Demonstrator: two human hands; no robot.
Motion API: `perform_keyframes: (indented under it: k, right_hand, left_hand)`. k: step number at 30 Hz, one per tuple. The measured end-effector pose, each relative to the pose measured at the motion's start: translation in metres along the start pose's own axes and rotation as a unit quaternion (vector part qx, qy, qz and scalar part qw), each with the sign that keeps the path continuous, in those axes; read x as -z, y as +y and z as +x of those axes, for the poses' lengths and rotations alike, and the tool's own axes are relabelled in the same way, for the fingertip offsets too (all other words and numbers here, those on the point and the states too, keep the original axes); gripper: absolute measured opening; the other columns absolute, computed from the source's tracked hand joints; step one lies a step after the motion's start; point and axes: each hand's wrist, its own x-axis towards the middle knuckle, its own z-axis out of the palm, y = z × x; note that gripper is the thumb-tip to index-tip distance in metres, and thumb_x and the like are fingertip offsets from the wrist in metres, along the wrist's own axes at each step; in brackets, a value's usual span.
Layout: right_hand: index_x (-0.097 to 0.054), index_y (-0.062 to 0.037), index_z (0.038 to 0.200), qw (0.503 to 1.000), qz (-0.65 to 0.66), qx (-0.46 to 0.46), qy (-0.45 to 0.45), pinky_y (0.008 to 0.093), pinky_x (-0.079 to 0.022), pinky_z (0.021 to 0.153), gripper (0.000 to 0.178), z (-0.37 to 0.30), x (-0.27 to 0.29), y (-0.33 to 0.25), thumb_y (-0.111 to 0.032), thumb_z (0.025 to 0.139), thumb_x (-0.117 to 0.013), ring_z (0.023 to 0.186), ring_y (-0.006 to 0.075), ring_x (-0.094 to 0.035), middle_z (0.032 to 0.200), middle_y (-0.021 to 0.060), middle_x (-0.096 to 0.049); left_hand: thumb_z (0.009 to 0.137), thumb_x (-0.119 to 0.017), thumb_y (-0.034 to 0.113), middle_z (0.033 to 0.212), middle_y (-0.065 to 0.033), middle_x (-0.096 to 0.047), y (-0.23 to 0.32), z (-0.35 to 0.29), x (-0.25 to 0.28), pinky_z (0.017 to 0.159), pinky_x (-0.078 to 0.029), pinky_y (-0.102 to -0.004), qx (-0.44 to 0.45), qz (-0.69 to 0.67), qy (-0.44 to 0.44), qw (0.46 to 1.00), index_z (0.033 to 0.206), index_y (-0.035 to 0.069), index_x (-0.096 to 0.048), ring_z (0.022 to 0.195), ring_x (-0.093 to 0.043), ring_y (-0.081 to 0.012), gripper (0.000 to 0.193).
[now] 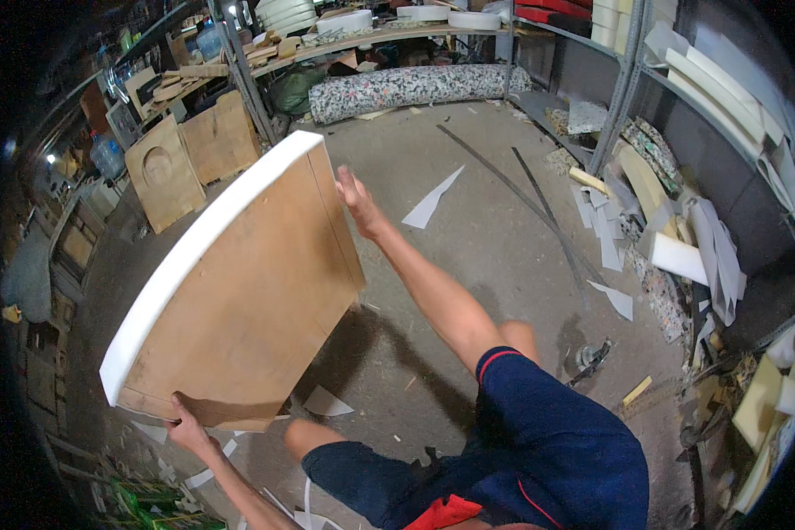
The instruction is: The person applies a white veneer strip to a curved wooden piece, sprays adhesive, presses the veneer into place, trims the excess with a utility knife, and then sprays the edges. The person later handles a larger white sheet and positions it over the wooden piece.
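Observation:
A brown wooden panel [238, 291] is held up tilted in front of me, with a thick white foam pad [208, 234] along its curved far-left edge. My left hand [190, 429] grips the panel's near lower edge, its thumb on the wood face and its other fingers partly hidden. At the panel's right edge is my right hand [359, 205], fingers pointing up and palm side against the wood. Between them the two hands support the panel above the floor.
A speckled foam roll [415, 88] lies at the back below a shelf. Plywood boards [170, 172] lean at the left. White scraps [433, 196] and dark strips [521, 190] lie on the floor, with a metal tool [590, 358] at right. Foam offcuts [680, 256] crowd the right-hand rack.

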Motion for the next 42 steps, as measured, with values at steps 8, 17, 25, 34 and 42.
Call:
perform_keyframes:
  k: [8,17,25,34,42]
  right_hand:
    - [-0.026,0.0072,0.148,0.994,-0.105,0.014,-0.006,0.0400,-0.031,0.112,0.089,0.023,-0.022,0.009,-0.060,0.094,-0.051,0.135,0.0319,-0.043,0.144,0.0273,-0.045]
    - [-0.069,0.0004,0.101,0.871,-0.456,-0.032,0.178,0.0409,-0.049,0.067,0.046,-0.164,0.174,0.068,-0.043,0.088,-0.064,0.075,0.0262,-0.066,0.088,0.0184,-0.070]
    - [-0.066,0.0009,0.108,0.572,-0.615,-0.543,0.020,0.0513,-0.053,0.084,0.043,-0.482,0.288,0.180,-0.031,0.080,-0.070,0.103,0.0418,-0.065,0.111,0.0222,-0.068]
    - [-0.065,-0.0007,0.110,0.585,-0.596,-0.494,0.240,0.0510,-0.054,0.085,0.037,-0.493,0.256,0.193,-0.026,0.083,-0.066,0.103,0.0413,-0.066,0.113,0.0203,-0.068]
    - [-0.063,-0.0032,0.113,0.563,-0.608,-0.511,0.231,0.0493,-0.054,0.085,0.029,-0.495,0.265,0.194,-0.015,0.088,-0.056,0.105,0.0378,-0.066,0.113,0.0184,-0.068]
  left_hand:
    - [0.081,-0.080,0.041,0.116,-0.0197,-0.065,0.009,-0.065,0.026,0.088,-0.050,-0.0406,-0.015,0.069,-0.002,0.997,0.123,-0.008,-0.057,0.100,-0.061,-0.0278,0.068]
    - [0.080,-0.081,0.041,0.113,-0.0188,-0.066,-0.037,-0.045,0.031,0.085,-0.051,-0.0401,-0.045,0.179,0.055,0.981,0.122,-0.006,-0.058,0.097,-0.062,-0.0265,0.067]
    - [0.081,-0.080,0.043,0.103,-0.0206,-0.068,-0.024,-0.044,0.030,0.082,-0.052,-0.0405,0.018,0.229,0.021,0.973,0.113,-0.009,-0.060,0.090,-0.064,-0.0272,0.064]
    - [0.087,-0.073,0.042,0.110,-0.0233,-0.067,-0.008,-0.047,0.027,0.080,-0.055,-0.0411,-0.088,0.170,-0.031,0.981,0.113,-0.014,-0.060,0.094,-0.065,-0.0264,0.063]
    - [0.088,-0.073,0.042,0.095,-0.0258,-0.067,-0.039,-0.022,0.047,0.073,-0.059,-0.0409,-0.064,0.205,-0.043,0.976,0.095,-0.017,-0.059,0.084,-0.067,-0.0285,0.061]
